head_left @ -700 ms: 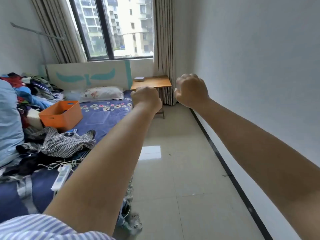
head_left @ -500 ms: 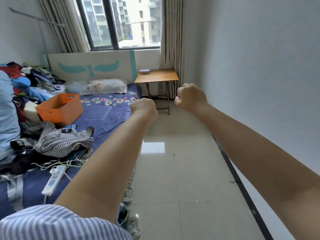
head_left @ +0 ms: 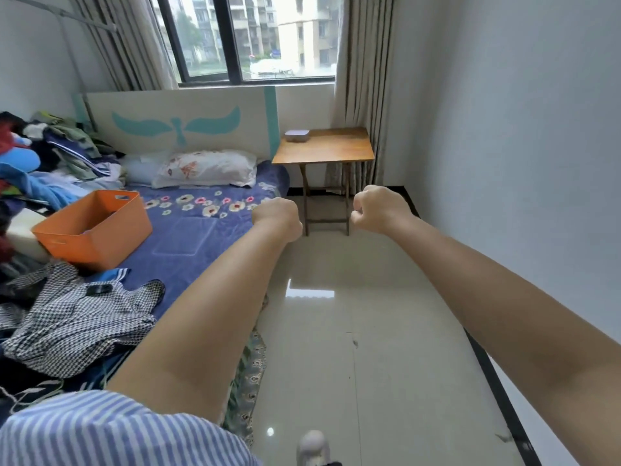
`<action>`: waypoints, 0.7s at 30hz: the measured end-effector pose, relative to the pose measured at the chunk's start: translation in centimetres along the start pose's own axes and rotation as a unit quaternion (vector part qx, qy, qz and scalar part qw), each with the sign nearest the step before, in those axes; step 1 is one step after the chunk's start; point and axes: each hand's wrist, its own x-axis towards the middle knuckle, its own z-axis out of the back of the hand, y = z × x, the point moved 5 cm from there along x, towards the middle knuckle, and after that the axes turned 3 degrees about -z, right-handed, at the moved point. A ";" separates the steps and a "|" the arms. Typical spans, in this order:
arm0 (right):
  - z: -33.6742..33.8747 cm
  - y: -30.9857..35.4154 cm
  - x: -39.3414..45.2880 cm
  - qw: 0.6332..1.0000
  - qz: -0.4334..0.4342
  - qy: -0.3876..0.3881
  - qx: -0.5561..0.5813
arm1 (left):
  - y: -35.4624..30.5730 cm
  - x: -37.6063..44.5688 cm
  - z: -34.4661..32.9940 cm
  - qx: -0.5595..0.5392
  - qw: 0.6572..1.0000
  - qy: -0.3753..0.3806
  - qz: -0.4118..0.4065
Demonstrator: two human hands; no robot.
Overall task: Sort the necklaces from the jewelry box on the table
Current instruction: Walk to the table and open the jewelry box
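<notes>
Both fists, left hand (head_left: 279,219) and right hand (head_left: 378,210), hang well short of the jewelry box (head_left: 297,135).

I see a warm brown wooden bench (head_left: 322,148) with a pale white box (head_left: 296,135) at its back left corner. The bed (head_left: 188,237) is dark blue with a flower band, the bin (head_left: 92,228) is orange, and my sleeve (head_left: 100,432) is blue-and-white striped.

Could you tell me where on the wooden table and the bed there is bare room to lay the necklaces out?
The table is bare except for the box at its back left corner. On the bed, blue cover lies free between the orange bin and the pillow. The left side is crowded with clothes.
</notes>
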 end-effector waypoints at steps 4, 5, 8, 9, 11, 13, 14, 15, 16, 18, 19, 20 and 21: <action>-2.7 -1.9 11.3 1.000 0.001 0.009 0.022 | 1.4 11.5 -1.6 0.009 1.000 0.013 -0.011; -3.3 -2.2 13.9 0.999 0.006 0.020 0.024 | 1.6 14.3 -1.8 0.012 1.000 0.017 -0.016; -5.0 -3.2 21.1 0.999 0.012 0.029 0.025 | 1.7 22.6 -2.2 0.009 0.999 0.023 -0.037; -5.5 -3.6 23.4 0.999 0.013 0.028 0.025 | 1.6 25.3 -2.3 0.007 0.999 0.024 -0.044; -6.5 -4.6 28.0 0.999 0.013 0.027 0.019 | 1.2 30.5 -2.9 0.010 0.998 0.027 -0.062; -7.7 -5.9 33.0 0.999 0.011 0.030 0.012 | 0.6 35.8 -3.5 0.017 0.996 0.031 -0.077; -8.2 -6.6 35.7 0.999 0.008 0.032 0.009 | 0.3 38.5 -3.7 0.019 0.996 0.030 -0.081; -8.7 -7.4 38.4 0.999 0.007 0.032 0.006 | 0.1 41.4 -3.8 0.019 0.996 0.025 -0.082; -9.1 -8.1 41.2 1.000 0.007 0.030 0.003 | -0.1 44.4 -3.9 0.015 0.996 0.020 -0.082; -10.0 -9.7 46.9 1.000 0.007 0.024 0.006 | -0.2 50.2 -4.2 0.008 0.997 0.010 -0.079; -10.5 -10.4 49.8 1.000 0.007 0.024 0.011 | -0.2 53.2 -4.2 0.005 0.997 0.006 -0.074; -11.1 -11.1 52.7 0.999 0.009 0.030 0.016 | -0.1 56.1 -4.3 0.004 0.998 0.006 -0.066; -11.8 -11.6 55.5 0.999 0.015 0.039 0.020 | 0.2 58.8 -4.4 0.002 0.998 0.007 -0.058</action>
